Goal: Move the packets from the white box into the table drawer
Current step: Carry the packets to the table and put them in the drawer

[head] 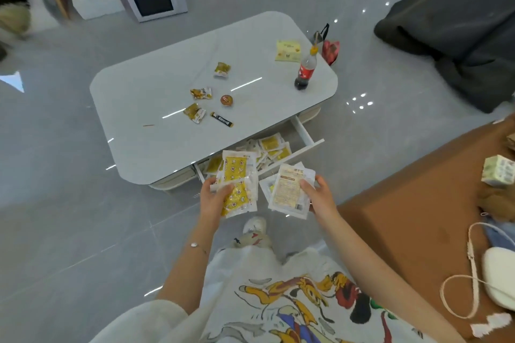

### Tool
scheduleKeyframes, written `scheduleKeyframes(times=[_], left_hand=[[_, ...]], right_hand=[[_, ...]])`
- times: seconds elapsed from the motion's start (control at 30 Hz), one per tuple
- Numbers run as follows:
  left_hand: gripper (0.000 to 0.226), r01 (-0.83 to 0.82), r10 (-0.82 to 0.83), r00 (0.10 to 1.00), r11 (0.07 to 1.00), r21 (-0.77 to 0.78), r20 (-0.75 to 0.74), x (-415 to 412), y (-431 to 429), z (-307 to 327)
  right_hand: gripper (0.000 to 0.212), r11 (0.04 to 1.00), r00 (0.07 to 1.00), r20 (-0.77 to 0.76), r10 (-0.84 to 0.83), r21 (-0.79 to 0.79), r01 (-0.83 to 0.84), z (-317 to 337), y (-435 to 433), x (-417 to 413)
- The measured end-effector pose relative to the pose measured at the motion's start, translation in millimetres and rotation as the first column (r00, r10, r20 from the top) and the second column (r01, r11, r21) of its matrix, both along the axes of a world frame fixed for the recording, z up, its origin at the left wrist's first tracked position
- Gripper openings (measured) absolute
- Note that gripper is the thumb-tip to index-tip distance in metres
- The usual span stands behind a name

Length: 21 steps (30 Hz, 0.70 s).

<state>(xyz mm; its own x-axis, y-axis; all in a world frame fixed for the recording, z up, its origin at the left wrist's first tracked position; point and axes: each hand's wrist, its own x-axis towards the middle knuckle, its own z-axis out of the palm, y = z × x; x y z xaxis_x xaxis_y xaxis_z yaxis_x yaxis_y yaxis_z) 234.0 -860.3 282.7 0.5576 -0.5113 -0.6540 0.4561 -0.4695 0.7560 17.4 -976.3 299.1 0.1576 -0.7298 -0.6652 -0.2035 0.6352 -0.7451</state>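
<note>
Left hand [216, 198] gripping yellow packets [237, 189], right hand [320, 196] gripping pale packets [288, 189], above open drawer [303, 133]

Yellow packets [271, 147] lie heaped in the open drawer [302, 131].

Yellow star-patterned packets [237, 186], white table [167, 86], grey tiled floor [69, 217], brown sofa [418, 203], red-labelled bottle [305, 71]
</note>
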Motion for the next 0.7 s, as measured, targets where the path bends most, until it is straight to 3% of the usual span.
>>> scheduleKeyframes(times=[0.13, 0.27, 0.33, 0.5, 0.6, 0.7], left_hand=[[0.041, -0.036, 0.036, 0.999, 0.999, 0.03, -0.003, 16, -47, -10], [0.036, -0.102, 0.103, 0.995, 0.992, 0.07, -0.009, 24, -82, -33], [0.047, -0.124, 0.128, 0.991, 0.988, 0.091, -0.04, 29, -99, -63], [0.042, -0.246, 0.267, 0.96, 0.948, 0.203, -0.085, 33, -138, -174], [0.06, -0.27, 0.303, 0.947, 0.931, 0.247, -0.108, 40, -153, -253], [0.048, -0.274, 0.31, 0.946, 0.919, 0.284, -0.089, 54, -165, -325]], right_hand=[[0.019, 0.999, 1.0, -0.01, 0.019, 0.025, -0.019, -4, -54, 26], [0.023, 0.987, 0.986, -0.058, 0.157, 0.03, -0.156, -24, -114, 43], [0.025, 0.976, 0.975, -0.043, 0.217, 0.04, -0.215, -51, -150, 52], [0.024, 0.95, 0.95, -0.085, 0.3, 0.12, -0.289, -168, -215, 85], [0.022, 0.927, 0.927, -0.099, 0.362, 0.139, -0.347, -251, -243, 107], [0.022, 0.894, 0.889, -0.123, 0.441, 0.149, -0.423, -327, -266, 125]])
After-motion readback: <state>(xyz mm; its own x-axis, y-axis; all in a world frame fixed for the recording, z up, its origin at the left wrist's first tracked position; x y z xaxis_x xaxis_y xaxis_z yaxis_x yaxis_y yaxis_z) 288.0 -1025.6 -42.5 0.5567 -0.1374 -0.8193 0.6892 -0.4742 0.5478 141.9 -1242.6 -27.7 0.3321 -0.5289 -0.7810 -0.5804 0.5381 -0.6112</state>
